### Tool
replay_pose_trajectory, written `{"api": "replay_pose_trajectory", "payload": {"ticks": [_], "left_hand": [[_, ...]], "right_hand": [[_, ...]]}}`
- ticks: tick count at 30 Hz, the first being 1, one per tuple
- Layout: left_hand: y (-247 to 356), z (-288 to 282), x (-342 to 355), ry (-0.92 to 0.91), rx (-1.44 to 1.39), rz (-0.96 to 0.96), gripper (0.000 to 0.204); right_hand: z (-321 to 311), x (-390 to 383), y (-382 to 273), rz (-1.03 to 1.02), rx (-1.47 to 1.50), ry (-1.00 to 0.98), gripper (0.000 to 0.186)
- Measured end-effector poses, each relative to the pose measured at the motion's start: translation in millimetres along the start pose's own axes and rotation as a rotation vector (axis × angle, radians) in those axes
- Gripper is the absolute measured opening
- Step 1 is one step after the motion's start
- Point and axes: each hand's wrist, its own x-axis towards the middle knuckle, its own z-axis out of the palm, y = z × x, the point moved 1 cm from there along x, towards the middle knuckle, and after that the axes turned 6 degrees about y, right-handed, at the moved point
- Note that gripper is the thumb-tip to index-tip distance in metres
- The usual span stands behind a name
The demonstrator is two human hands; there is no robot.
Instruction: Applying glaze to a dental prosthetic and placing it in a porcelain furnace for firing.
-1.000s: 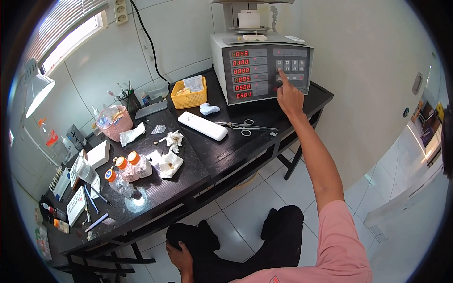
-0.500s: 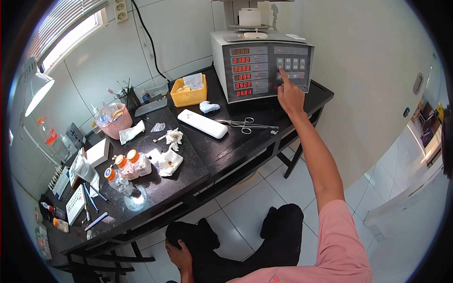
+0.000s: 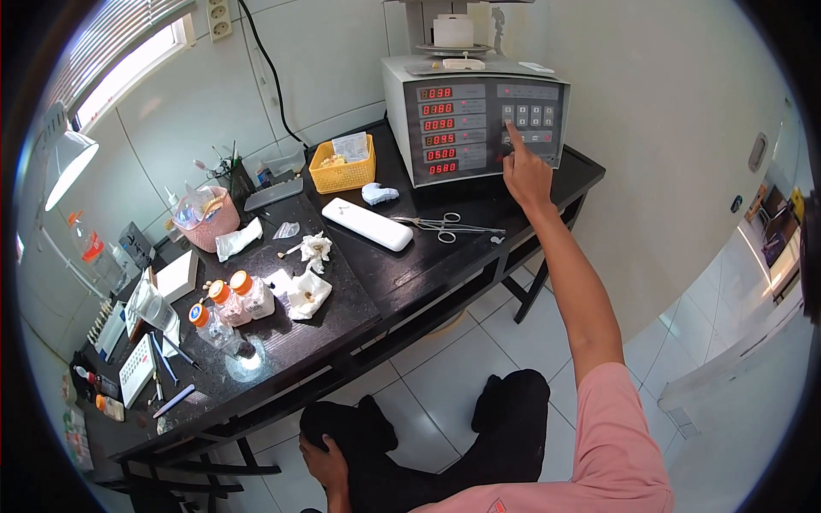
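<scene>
My right hand [image 3: 528, 173] reaches up to a grey control unit [image 3: 453, 178] with rows of red digits. Its index fingertip touches a button in the key block at the right of the front panel; the other fingers are curled, and it holds nothing. Down by the lower edge, my left hand [image 3: 327, 464] rests on my knee in black trousers, thumb apart and fingers partly hidden round the far side, with nothing visible in it. On top of the unit stands a white cylinder [image 3: 453, 32] on a round metal plate. Long metal tongs [image 3: 449, 227] lie in front of it.
On the black desk [image 3: 410, 286] are a white oblong case [image 3: 368, 225], a yellow basket [image 3: 344, 177], a pink basket [image 3: 215, 224], bottles with orange caps [image 3: 254, 299], crumpled tissue [image 3: 306, 295] and brushes [image 3: 174, 400]. A lit lamp [image 3: 73, 171] stands at left, a pale wall [image 3: 658, 154] at right.
The top row of digits on the control unit has changed to a new reading, and the bottom row differs slightly. Both hands have stayed where they were.
</scene>
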Motion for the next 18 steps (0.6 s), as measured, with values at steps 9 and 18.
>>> {"api": "replay_pose_trajectory", "payload": {"ticks": [9,18], "left_hand": [[1.7,-0.9,0.6,-0.014,0.006,-0.013,0.056],[3.1,-2.0,-0.1,0.001,-0.005,-0.008,0.057]], "right_hand": [[-0.7,0.3,-1.3,-0.006,0.009,0.024,0.065],[-0.6,-0.5,0.3,0.015,-0.002,-0.012,0.065]]}}
